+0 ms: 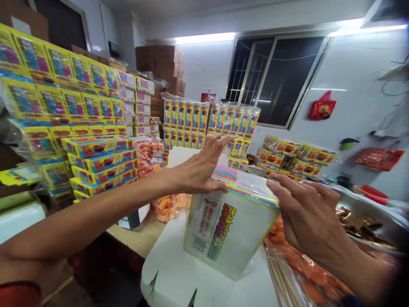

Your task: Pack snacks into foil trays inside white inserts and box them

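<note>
A box in clear plastic wrap [230, 230], white-faced with yellow edges and colourful print, stands on a white board [172, 260]. My left hand [207, 166] rests at the box's top left edge, its fingers spread and pointing away. On the top right corner lie the fingertips of my right hand [303, 209], with its fingers extended and the palm beside the box. Neither hand is wrapped round the box.
Yellow boxes [105, 162] are stacked at the left, with more wrapped boxes [185, 117] behind. Orange packets [169, 207] lie beyond the board. To the right are a metal basin [367, 213] with golden packets, wooden sticks [281, 277] and more orange packets [306, 264].
</note>
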Demonstrator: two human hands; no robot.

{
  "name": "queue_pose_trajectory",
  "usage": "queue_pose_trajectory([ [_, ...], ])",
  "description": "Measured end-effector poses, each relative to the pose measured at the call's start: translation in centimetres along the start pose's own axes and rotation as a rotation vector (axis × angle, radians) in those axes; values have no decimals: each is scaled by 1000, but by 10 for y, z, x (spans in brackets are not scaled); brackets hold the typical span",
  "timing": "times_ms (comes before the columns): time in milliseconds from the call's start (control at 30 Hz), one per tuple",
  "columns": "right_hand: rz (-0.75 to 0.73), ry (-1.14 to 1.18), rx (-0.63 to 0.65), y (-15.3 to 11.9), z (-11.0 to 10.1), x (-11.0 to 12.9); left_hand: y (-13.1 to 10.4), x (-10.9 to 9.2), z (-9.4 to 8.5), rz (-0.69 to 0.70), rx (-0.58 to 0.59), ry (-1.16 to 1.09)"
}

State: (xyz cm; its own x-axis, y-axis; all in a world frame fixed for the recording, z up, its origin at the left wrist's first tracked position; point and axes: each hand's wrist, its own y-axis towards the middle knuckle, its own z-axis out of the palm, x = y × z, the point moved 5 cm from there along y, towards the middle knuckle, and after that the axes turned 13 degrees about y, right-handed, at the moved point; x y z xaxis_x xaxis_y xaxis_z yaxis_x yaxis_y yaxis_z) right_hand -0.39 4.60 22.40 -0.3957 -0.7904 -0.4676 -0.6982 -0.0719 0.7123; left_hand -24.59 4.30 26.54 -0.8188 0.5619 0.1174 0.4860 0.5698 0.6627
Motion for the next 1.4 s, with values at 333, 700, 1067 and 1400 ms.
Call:
queue_pose_trajectory([
  [333,62,-70,22,10,-8,10,41,-6,0,40,543,171],
  [700,-26,-36,-88,-3,-2,21,-9,-7,4,20,81,0],
  [1067,-37,38,58,-3,-8,27,-54,-26,17,321,-409,465],
  [1400,24,156,54,-10,-3,14,-18,20,-19,213,285,184],
])
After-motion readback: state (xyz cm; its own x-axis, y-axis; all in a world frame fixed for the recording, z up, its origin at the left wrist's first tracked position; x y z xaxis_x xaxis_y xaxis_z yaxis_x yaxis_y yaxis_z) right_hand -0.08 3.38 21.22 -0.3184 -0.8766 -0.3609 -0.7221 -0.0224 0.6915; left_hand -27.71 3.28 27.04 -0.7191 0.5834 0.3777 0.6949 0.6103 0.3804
